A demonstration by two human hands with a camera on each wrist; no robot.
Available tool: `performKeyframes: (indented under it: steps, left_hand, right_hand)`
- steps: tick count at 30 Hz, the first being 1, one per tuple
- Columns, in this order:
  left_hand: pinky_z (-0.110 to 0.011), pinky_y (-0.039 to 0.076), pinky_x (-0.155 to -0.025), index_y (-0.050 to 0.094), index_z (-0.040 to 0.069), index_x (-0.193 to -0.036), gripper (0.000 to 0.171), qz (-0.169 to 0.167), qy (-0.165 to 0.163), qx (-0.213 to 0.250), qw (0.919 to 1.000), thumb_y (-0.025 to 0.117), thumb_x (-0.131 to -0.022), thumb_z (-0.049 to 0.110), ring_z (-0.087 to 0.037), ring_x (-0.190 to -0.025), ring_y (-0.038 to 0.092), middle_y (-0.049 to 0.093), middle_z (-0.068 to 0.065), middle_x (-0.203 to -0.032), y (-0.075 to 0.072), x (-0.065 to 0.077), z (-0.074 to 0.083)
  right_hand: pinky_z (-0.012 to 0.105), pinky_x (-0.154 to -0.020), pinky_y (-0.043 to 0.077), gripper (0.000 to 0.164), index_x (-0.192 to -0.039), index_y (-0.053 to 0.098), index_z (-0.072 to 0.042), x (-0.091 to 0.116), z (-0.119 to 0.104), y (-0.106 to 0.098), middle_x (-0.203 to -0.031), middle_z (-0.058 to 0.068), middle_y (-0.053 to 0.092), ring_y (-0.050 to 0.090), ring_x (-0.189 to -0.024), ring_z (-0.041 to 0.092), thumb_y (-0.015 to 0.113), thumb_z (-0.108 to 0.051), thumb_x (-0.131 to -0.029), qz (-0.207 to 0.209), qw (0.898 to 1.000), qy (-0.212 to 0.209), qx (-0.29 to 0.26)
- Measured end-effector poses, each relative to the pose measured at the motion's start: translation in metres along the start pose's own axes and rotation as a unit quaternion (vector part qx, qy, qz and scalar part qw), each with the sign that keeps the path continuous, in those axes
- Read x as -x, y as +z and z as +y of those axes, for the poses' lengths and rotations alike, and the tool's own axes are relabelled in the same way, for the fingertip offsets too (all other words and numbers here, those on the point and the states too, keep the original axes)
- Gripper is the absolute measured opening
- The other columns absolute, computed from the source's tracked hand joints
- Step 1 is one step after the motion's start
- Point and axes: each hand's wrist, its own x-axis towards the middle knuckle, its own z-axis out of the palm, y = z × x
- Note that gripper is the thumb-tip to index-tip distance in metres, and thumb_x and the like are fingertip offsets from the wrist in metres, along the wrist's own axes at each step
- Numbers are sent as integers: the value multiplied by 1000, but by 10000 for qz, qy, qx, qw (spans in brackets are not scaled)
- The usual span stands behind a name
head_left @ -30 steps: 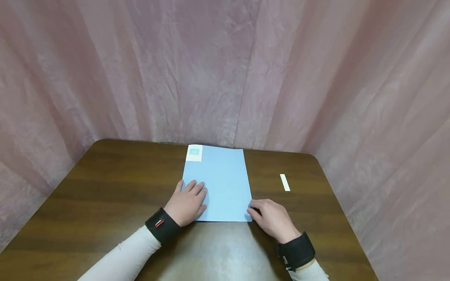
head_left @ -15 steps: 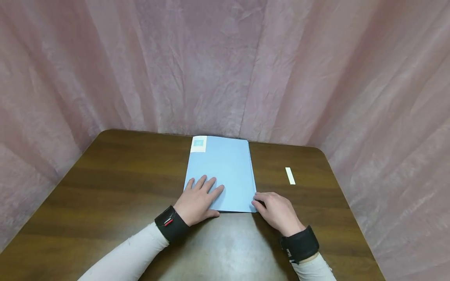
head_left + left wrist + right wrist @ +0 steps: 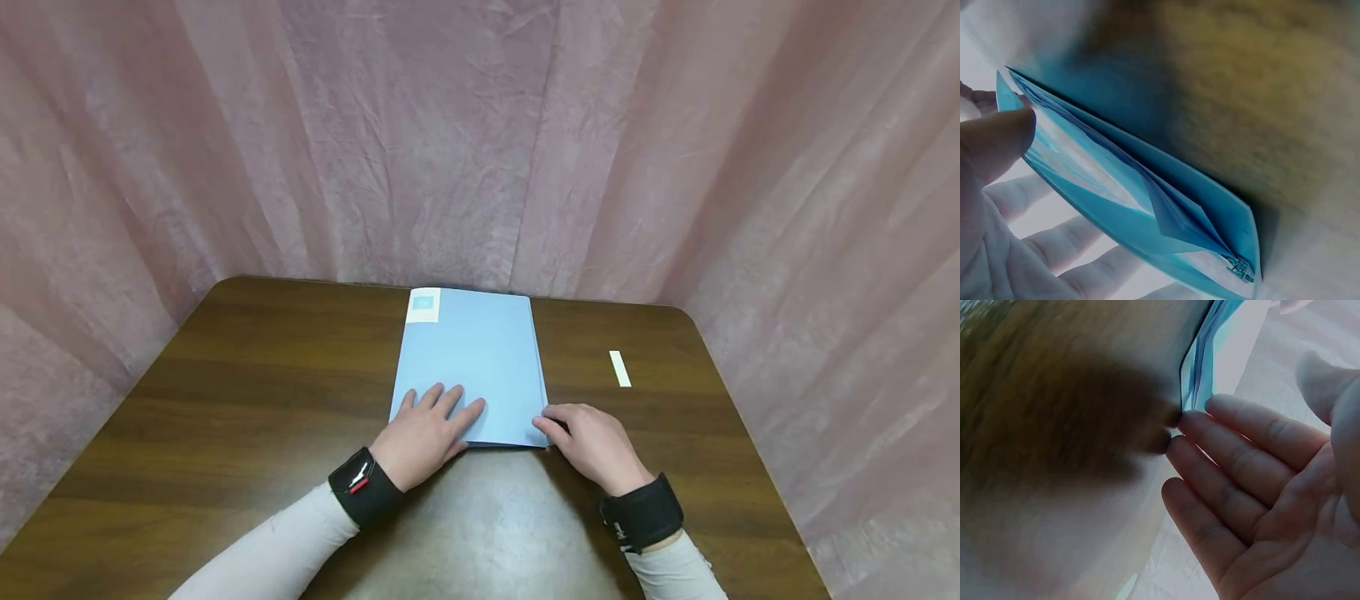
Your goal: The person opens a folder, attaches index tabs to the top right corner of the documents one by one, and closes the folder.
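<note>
A light blue folder point(image 3: 480, 367) lies on the table with a white label point(image 3: 423, 305) at its far left corner. My left hand point(image 3: 423, 437) rests on the near left part of its cover, fingers spread. In the left wrist view the folder's near edge point(image 3: 1147, 250) gapes, showing inner sheets point(image 3: 1116, 169) between the covers, and the thumb lies at that opening. My right hand point(image 3: 596, 442) is at the near right corner. Its fairly straight fingers point(image 3: 1235, 447) touch the folder's edge, with the thumb held apart in the right wrist view.
A narrow white strip point(image 3: 620, 368) lies on the brown wooden table point(image 3: 285, 358), right of the folder. Pink curtains point(image 3: 465, 142) hang behind the table and at both sides. Black bands point(image 3: 365, 487) circle both wrists.
My left hand has slid rightward over the cover and its fingers have spread wider. The right hand stays by the near right corner. The head view has shifted slightly.
</note>
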Motion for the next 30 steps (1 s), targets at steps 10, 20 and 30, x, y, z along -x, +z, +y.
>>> performKeyframes:
  steps: [10, 20, 30]
  left_hand:
    - [-64, 43, -90, 49, 25, -149, 49, 86, -74, 321, 9994, 57, -101, 30, -37, -124, 54, 55, -13, -139, 4, 8, -1]
    - [-64, 42, -91, 41, 27, -154, 54, 255, -102, 906, 9955, 54, -102, 22, -42, -126, 52, 50, -17, -144, -1, 10, -7]
    - [-53, 40, -100, 40, 21, -155, 59, 627, 135, 1445, 9874, 60, -99, 17, -40, -127, 52, 50, -19, -143, -4, 15, -11]
  right_hand:
    - [43, -97, 45, 41, -127, 69, -12, -2, 3, 3, -126, 2, 66, 61, -119, 21, 45, -38, -106, 275, 9981, 447, -323]
    - [41, -90, 50, 35, -132, 65, -18, -8, 0, 10, -130, -1, 63, 61, -119, 18, 59, -28, -99, 245, 9997, -9, -16]
    - [40, -83, 51, 30, -109, 72, -12, -9, -6, 18, -112, 6, 67, 65, -103, 23, 66, -37, -94, -298, 9980, -303, 462]
